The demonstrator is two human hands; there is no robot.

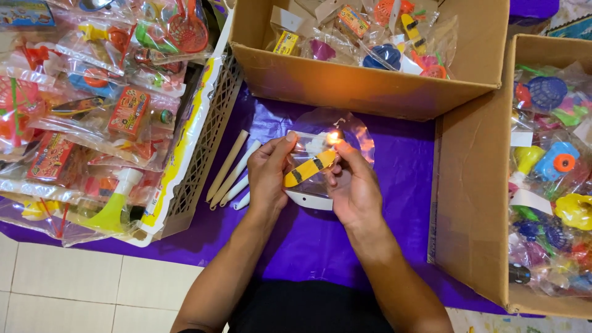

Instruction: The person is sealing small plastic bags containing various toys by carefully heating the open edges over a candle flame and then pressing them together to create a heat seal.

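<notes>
Both hands point(311, 176) pinch bagged toy point(310, 168).

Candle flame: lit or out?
Lit. An orange flame glows at the top edge of the clear bag held by the left hand and right hand.
</notes>
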